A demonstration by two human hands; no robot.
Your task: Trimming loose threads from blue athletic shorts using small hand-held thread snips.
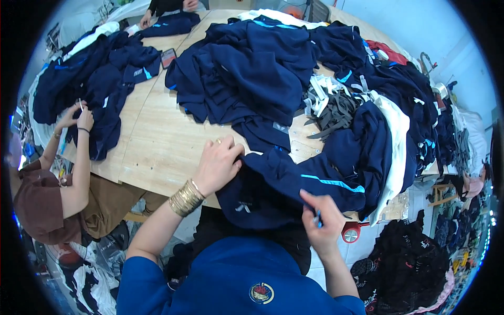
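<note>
My left hand [218, 165], with gold bangles at the wrist, pinches the edge of a navy garment [273, 178] at the table's near edge. The garment hangs partly over my lap, its dark inside turned up with a small pale mark on it. A light blue stripe [336, 182] runs along its right part. My right hand [324, 223] is closed around a small blue object [317, 218], mostly hidden by the fingers, so its kind cannot be made out. The right thumb lies against the garment's edge.
A large heap of navy garments [247, 63] covers the table's middle. Beside it lie white and dark grey strips [336, 107]. A co-worker [58, 194] handles navy cloth at left; another person's hands are at the far edge. A phone [168, 58] and red round object [350, 232] are visible.
</note>
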